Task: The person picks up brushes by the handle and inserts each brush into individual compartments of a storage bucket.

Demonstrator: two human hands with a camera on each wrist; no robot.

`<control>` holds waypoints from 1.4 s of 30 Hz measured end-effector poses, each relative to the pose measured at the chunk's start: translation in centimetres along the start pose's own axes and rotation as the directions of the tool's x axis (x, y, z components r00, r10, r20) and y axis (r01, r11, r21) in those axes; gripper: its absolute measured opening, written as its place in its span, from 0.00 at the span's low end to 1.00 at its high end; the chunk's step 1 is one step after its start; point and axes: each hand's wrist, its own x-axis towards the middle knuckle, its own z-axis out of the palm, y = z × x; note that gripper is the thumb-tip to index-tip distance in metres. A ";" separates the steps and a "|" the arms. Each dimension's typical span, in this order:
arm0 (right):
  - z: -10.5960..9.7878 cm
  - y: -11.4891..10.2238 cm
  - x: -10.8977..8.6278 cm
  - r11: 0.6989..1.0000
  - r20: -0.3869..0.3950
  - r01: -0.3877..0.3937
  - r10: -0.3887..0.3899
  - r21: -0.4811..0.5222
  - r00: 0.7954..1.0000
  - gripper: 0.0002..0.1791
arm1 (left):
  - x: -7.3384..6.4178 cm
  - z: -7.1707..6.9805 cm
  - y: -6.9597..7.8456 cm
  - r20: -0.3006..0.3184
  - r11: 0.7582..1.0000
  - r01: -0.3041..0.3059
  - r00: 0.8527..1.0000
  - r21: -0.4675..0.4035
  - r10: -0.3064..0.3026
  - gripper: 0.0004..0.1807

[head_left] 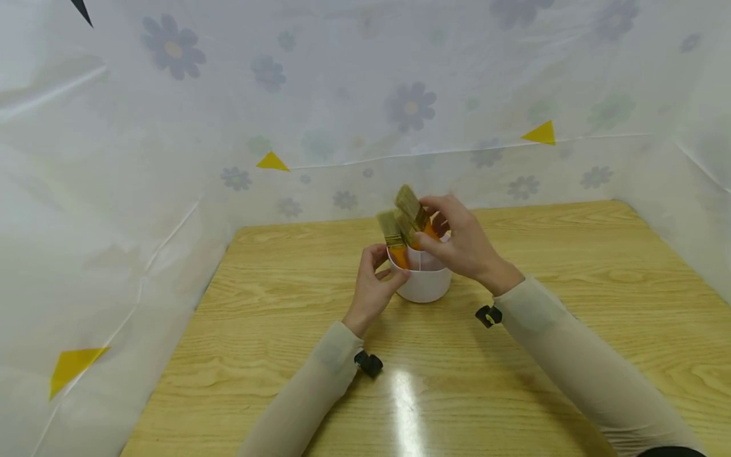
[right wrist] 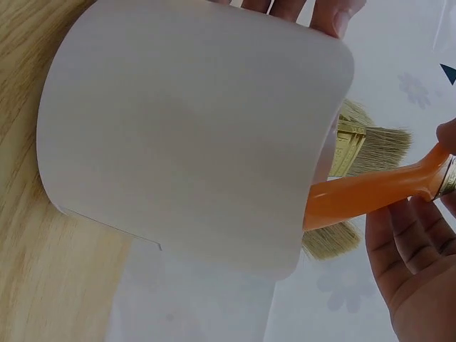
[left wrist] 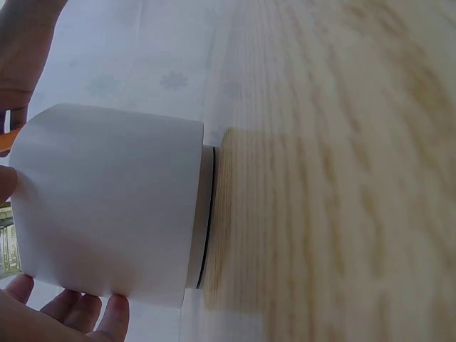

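A white round container (head_left: 424,287) stands upright on the table, and a divider shows inside it. My left hand (head_left: 374,289) holds its left side, thumb at the near rim and fingers around the far side. My right hand (head_left: 465,238) pinches a paintbrush (right wrist: 370,191) near its metal band, bristles up. The lower end of its orange handle is down inside the container, hidden by the wall. Another paintbrush (head_left: 390,223) leans at the left inside the container, bristles up. Between these two, the bristles of a third brush (head_left: 407,230) show partly.
The wood-grain table (head_left: 274,374) spreads around the container. Behind it and at the sides hang pale plastic sheets (head_left: 342,76) with flower prints and yellow triangles (head_left: 539,133). A black wrist mount (head_left: 368,364) sits on the left sleeve and another (head_left: 488,315) on the right.
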 end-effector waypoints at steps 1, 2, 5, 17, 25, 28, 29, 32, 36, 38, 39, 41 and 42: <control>0.0 0.0 -0.1 1.000 0.001 -0.002 0.002 0.002 1.000 0.29 | 0.0 0.0 0.0 0.002 1.000 -0.001 1.000 0.000 0.001 0.33; 0.1 0.1 -0.2 1.000 0.003 -0.005 0.005 0.004 1.000 0.29 | 0.0 0.0 0.0 0.002 1.000 -0.002 1.000 0.000 0.002 0.33; 0.2 0.2 -0.4 1.000 0.005 -0.012 0.012 0.017 1.000 0.29 | 0.0 0.0 -0.1 0.005 1.000 -0.005 1.000 -0.001 0.005 0.33; 0.4 0.6 -1.1 1.000 0.012 -0.014 0.014 0.026 1.000 0.30 | 0.0 0.1 -0.1 -0.003 1.000 0.001 1.000 -0.010 -0.002 0.34; 0.6 1.0 -1.8 0.998 0.020 -0.029 0.028 0.060 0.999 0.30 | 0.0 0.1 -0.1 -0.008 1.000 0.010 1.000 0.002 -0.010 0.33; 0.6 1.0 -2.0 0.997 0.025 -0.032 0.031 0.064 0.999 0.29 | 0.0 0.0 -0.1 -0.006 1.000 0.009 1.000 0.002 -0.009 0.33; 0.5 1.0 -2.0 0.997 0.026 -0.032 0.030 0.066 0.999 0.29 | 0.0 0.0 0.0 -0.005 1.000 0.009 1.000 0.002 -0.009 0.33; 0.6 1.1 -2.1 0.998 0.027 -0.025 0.024 0.059 0.999 0.29 | 0.0 0.0 0.0 -0.001 1.000 0.007 1.000 0.002 -0.007 0.33; 0.7 1.3 -2.4 0.998 0.032 -0.020 0.019 0.054 0.999 0.30 | 0.0 0.0 0.0 -0.001 1.000 0.008 1.000 -0.003 -0.008 0.33; 0.7 1.3 -2.5 0.998 0.036 -0.022 0.020 0.055 0.999 0.30 | 0.0 0.0 0.0 -0.002 1.000 0.010 1.000 -0.007 -0.010 0.33; 0.7 1.3 -2.5 0.998 0.038 -0.023 0.021 0.056 0.999 0.31 | 0.0 0.1 0.0 -0.004 1.000 0.011 1.000 -0.009 -0.011 0.33; 0.6 1.3 -2.6 0.998 0.040 -0.028 0.025 0.058 0.999 0.31 | 0.0 0.1 0.0 -0.008 1.000 0.011 1.000 -0.012 -0.011 0.32; 0.6 1.3 -2.6 0.998 0.043 -0.029 0.027 0.055 0.999 0.31 | 0.0 0.1 -0.1 -0.010 1.000 0.012 1.000 -0.013 -0.012 0.32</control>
